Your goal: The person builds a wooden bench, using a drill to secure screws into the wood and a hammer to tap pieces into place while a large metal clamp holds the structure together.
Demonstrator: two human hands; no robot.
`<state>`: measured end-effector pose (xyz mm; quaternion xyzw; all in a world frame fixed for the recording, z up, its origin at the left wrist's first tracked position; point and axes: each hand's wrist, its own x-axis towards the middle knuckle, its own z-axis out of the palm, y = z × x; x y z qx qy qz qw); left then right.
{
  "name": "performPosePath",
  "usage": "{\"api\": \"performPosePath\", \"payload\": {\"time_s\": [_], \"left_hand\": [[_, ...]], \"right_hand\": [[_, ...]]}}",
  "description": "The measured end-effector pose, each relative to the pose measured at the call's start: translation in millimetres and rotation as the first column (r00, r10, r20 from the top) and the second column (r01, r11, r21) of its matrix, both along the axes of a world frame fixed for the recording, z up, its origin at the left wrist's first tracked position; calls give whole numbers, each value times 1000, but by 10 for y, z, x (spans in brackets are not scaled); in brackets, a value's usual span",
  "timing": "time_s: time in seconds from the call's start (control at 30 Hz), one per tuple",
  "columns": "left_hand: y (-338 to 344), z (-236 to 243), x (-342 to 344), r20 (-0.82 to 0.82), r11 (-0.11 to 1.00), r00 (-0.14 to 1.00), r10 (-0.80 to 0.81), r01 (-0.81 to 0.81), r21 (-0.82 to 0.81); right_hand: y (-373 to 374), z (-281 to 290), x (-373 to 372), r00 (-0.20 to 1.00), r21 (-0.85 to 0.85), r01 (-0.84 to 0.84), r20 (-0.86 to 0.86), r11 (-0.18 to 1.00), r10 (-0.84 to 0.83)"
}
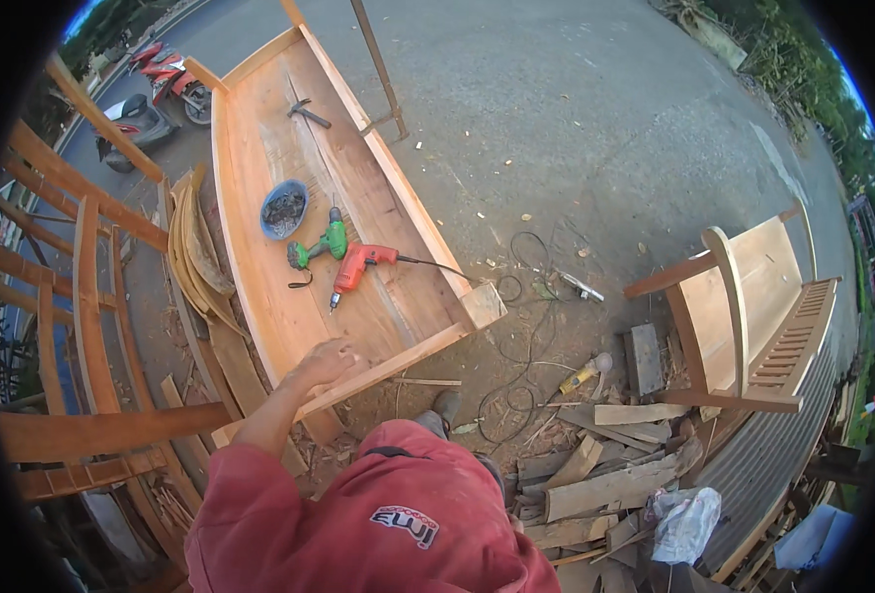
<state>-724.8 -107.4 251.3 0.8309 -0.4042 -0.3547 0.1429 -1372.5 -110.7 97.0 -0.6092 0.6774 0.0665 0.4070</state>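
Note:
My left hand (325,364) reaches over the near rail of a long, shallow wooden bed-like frame (408,358) and rests in its near left corner. Its fingers look stretched out over the wood, and I see nothing held in them. Just beyond lie a red corded drill (355,269) and a green drill (331,241), side by side on the boards. A blue bowl (269,227) of small dark pieces, perhaps screws or nails, stands left of the green drill. Farther back lies a hammer (310,115). My right hand is out of sight, below my red-sleeved body.
Wooden frames (86,296) stand at the left, near parked motorbikes (175,84). A wooden bench (753,306) lies tipped on the right. Scrap wood (610,489), a yellow power tool (581,377) and a loose black cable (531,371) lie on the ground right of me.

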Motion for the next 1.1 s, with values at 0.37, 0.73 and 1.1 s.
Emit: {"api": "performPosePath", "payload": {"time_s": [0.37,0.73,1.1], "left_hand": [[-2485,1368,-374,-44,935,999,-1,-15,-355],[-4503,1862,-1599,35,971,999,-42,49,-232],[-6239,907,-846,-115,997,992,55,-49,53]], "right_hand": [[-3895,-79,450,952,-100,-294,56,950,301],[-7629,-148,427,942,426,10,301,905,-152],[-9324,2,2828,903,285,-401,285,871,323]]}}
